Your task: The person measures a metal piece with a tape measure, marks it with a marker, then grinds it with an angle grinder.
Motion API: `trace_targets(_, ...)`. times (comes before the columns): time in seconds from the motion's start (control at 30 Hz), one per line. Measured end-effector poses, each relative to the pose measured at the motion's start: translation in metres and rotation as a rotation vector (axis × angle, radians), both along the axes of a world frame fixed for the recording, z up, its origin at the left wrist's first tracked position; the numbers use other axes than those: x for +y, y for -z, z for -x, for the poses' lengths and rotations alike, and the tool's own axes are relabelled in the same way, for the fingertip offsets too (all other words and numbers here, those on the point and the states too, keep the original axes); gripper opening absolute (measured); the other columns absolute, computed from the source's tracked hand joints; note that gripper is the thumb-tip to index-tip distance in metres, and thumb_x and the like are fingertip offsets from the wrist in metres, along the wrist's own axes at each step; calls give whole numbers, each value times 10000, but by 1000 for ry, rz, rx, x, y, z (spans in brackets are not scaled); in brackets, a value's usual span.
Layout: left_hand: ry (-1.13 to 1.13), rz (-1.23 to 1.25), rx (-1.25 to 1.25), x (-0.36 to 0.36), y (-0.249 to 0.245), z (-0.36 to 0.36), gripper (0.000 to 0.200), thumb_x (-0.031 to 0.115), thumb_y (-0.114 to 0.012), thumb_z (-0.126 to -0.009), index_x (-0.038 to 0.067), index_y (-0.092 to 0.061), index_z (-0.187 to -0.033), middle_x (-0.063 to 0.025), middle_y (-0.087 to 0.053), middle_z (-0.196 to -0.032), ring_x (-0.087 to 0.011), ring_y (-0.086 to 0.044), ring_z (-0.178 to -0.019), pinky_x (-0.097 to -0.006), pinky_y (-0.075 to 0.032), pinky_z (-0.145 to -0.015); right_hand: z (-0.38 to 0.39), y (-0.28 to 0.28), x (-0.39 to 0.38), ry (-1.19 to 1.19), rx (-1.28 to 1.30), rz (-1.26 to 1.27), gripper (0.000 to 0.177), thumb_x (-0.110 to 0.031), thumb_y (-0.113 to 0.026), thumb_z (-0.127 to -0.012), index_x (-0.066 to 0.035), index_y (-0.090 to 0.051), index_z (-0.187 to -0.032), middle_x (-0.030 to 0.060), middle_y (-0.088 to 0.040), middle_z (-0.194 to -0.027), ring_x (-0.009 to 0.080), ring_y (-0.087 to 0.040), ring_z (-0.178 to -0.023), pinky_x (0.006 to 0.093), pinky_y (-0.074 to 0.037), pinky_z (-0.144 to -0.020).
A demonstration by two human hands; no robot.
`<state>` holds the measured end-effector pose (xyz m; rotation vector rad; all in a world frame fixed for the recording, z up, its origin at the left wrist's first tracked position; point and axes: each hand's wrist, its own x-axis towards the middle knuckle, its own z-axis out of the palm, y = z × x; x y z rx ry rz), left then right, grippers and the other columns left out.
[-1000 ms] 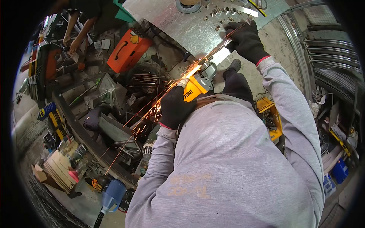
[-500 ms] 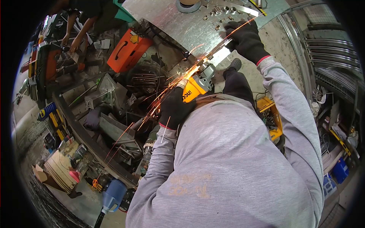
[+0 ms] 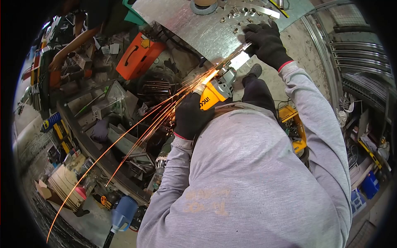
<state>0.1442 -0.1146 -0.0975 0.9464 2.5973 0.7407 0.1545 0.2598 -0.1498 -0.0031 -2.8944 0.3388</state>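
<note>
My left hand [image 3: 192, 117], in a black glove, is wrapped round the body of a yellow angle grinder [image 3: 213, 96] held close to my waist. Orange sparks stream from its disc toward the lower left. The disc meets a narrow metal bar [image 3: 236, 53] that juts from the table edge; the glare hides the exact contact. On the bar's far end, my gloved right hand [image 3: 266, 44] is closed, pressing it at the edge of the metal-topped table [image 3: 182, 20]. Its fingertips are partly hidden.
Small cut metal rings [image 3: 245, 11] and a flat strip [image 3: 264, 11] lie on the table near a round abrasive disc [image 3: 203, 7]. An orange toolbox [image 3: 140, 56] stands left. A co-worker's arm [image 3: 76, 45] reaches among scrap. A yellow crate [image 3: 295, 128] sits by my right side.
The sparks now fly in a longer trail to the lower left. My right fingers have shifted slightly on the bar. The co-worker's arm has moved left. The grinder stays nearly in place.
</note>
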Motion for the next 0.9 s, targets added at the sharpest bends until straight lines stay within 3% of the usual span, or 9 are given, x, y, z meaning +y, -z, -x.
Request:
trace_targets(0.03,1,0,0,-1,0,0,765,272,-945,-706,11,-692,-1379,-195,-775,-1053,-359,-772,-899,-446,-616,-781,0,-1,0,1,0,0,331,-252,-865,-795,-231,-790,-1117,-25,-710,-1346,252,-635,-1275,537,-282,-1235)
trace_targets(0.1,20,-21,-17,-4,1,0,704,344,-883,-799,34,-683,-1399,-191,-779,-1103,-355,-773,-958,-467,-617,-792,2,-5,0,45,-108,-77,539,-236,-937,-729,-298,-803,-1247,-22,-726,-1430,240,-662,-1314,557,-306,-1263)
trace_targets(0.43,-11,38,-113,-1,-5,0,672,328,-879,-819,11,-681,-1377,-203,-777,-1080,-376,-771,-959,-468,-607,-780,2,-3,6,36,-116,-1,530,-227,-933,-731,-269,-804,-1243,-13,-732,-1417,246,-653,-1325,555,-295,-1265)
trace_targets(0.5,-9,-16,-54,-2,-3,-1,689,327,-882,-809,11,-682,-1387,-200,-777,-1084,-379,-770,-955,-464,-604,-786,2,-3,7,-22,-33,50,322,-268,-866,-801,-235,-787,-1111,-30,-720,-1322,249,-636,-1256,552,-274,-1246)
trace_targets(0.73,-5,-77,-8,-2,3,0,757,277,-927,-727,20,-683,-1397,-200,-780,-1092,-365,-776,-957,-452,-617,-818,3,-1,2,3,28,3,330,-272,-870,-800,-231,-790,-1117,-18,-713,-1354,254,-628,-1285,546,-262,-1264)
trace_targets(0.8,3,-33,-27,-2,2,1,759,269,-930,-723,19,-684,-1397,-207,-780,-1103,-371,-777,-969,-451,-620,-830,3,-5,2,38,-149,23,533,-247,-942,-752,-279,-802,-1265,-9,-712,-1456,284,-616,-1385,544,-277,-1291)
trace_targets(0.9,4,-56,-13,-4,5,0,705,320,-892,-785,34,-692,-1397,-185,-784,-1062,-358,-772,-904,-458,-609,-766,3,-3,1,40,-99,-36,529,-264,-947,-746,-281,-807,-1256,-15,-720,-1443,286,-625,-1370,541,-280,-1286)
